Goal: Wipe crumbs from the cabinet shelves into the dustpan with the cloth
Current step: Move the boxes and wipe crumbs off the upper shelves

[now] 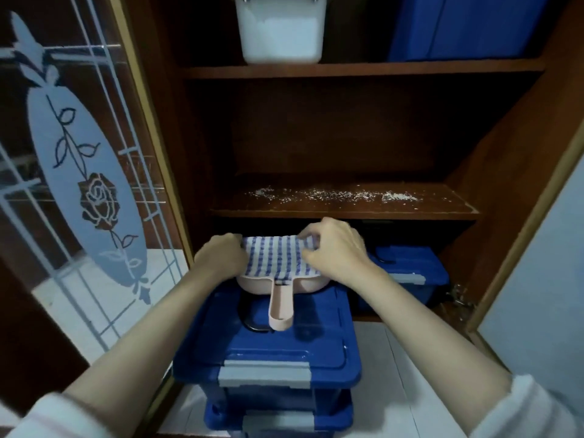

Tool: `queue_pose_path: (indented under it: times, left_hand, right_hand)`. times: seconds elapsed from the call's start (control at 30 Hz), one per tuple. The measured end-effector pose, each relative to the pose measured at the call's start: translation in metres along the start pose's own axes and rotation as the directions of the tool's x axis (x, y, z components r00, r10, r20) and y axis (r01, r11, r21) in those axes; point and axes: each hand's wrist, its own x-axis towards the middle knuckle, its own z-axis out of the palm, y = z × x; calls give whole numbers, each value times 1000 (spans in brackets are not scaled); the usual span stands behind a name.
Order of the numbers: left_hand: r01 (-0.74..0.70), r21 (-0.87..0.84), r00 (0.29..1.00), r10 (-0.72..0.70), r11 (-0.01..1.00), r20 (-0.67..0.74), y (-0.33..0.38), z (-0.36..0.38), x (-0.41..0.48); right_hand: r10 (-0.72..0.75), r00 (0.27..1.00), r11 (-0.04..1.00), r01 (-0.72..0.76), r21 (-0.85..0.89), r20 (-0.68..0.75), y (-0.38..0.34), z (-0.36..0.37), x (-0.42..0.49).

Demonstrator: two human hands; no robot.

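A blue-and-white checked cloth (pixel 276 256) lies spread over a pink dustpan (pixel 279 306), whose handle points toward me. The dustpan rests on the lid of a blue plastic box (pixel 284 352) in front of the cabinet. My left hand (pixel 221 257) grips the cloth's left edge. My right hand (pixel 335 248) pinches its far right corner. White crumbs (pixel 335 194) are scattered in a band across the wooden middle shelf (pixel 344 213), just above and behind my hands.
The glass cabinet door (pixel 82 172) with a frosted rose stands open at left. A white tub (pixel 281 30) and a blue container (pixel 467 26) sit on the upper shelf. Another blue box (pixel 410 273) sits on the lowest shelf, and one more under the front box.
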Motion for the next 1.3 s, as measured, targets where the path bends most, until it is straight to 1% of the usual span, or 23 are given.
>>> queue_pose_path:
  times: [0.03,0.07,0.1,0.13,0.17,0.3,0.43,0.5,0.57,0.6,0.63,0.7,0.73,0.77,0.83,0.9,0.93,0.97,1.03,1.07,1.13,1.23,1.3]
  left_hand:
    - [-12,-2,1000,12,1000,-12,1,0,1]
    - [-19,-2,999,19,1000,-27,3,2,-1]
    - [-25,11,999,26,1000,-39,5,2,-2]
    - [-37,29,998,38,999,-44,6,3,-2]
    - [-45,45,998,46,998,-36,7,2,-1]
    - [-58,52,997,60,997,-39,8,0,-2]
    - [-56,54,997,58,997,-46,7,-1,-5]
    - [-63,65,997,66,996,-49,7,-4,-7]
    - [-94,93,995,96,991,-14,10,-8,-6]
    - [-105,118,995,104,988,14,13,-13,-4]
    - [-81,113,997,78,990,28,15,-21,-2]
    - [-11,14,1000,11,1000,17,24,-37,8]
    - [-25,-49,1000,24,998,-10,28,-45,13]
    - [-75,-95,996,71,993,-46,33,-51,18]
    - [-184,-183,978,161,966,-135,45,-57,31]
    - [-281,-238,953,241,930,-182,58,-55,47]
    - [-344,-223,936,315,912,-155,65,-50,54]
    - [-411,-191,912,401,891,-89,73,-45,59]
    - [-532,-111,836,542,839,90,93,-30,63]
    - [-579,-57,797,580,813,166,102,-22,65]
    - [-627,31,751,593,779,289,118,-8,69]
    - [-602,86,745,520,794,417,128,13,80]
    - [-587,109,744,482,802,464,129,22,85]
  right_hand:
    - [-68,993,998,69,-12,97,-7,-2,5]
    - [-101,970,994,107,-19,222,-13,-1,10]
    - [-98,938,993,114,-30,333,-19,-1,14]
    - [-75,910,994,103,-45,407,-23,-2,17]
    - [-43,897,995,79,-66,440,-24,-3,21]
    - [-30,910,970,127,-210,413,-29,-1,26]
    - [-44,937,964,131,-233,345,-28,3,29]
    - [-74,951,950,159,-269,299,-28,7,30]
    - [-95,961,944,170,-284,260,-27,10,29]
    - [-90,966,952,155,-264,243,-26,11,28]
    - [-77,970,966,130,-225,230,-24,10,27]
    - [-42,977,992,65,-108,210,-16,5,29]
    - [-19,982,1000,22,-16,186,-11,1,32]
    - [13,989,995,-28,100,149,-5,-3,36]
    - [121,992,932,-119,343,17,12,-16,46]
    - [266,957,847,-172,503,-120,36,-36,60]
    - [332,930,804,-193,563,-156,50,-46,65]
    - [389,903,771,-212,601,-181,66,-56,71]
    - [491,841,748,-274,605,-227,99,-72,80]
    - [536,810,740,-316,593,-237,114,-80,83]
    - [606,761,719,-401,567,-232,141,-91,86]
    - [657,719,727,-523,444,-228,171,-99,89]
    - [674,692,734,-591,333,-258,184,-102,92]
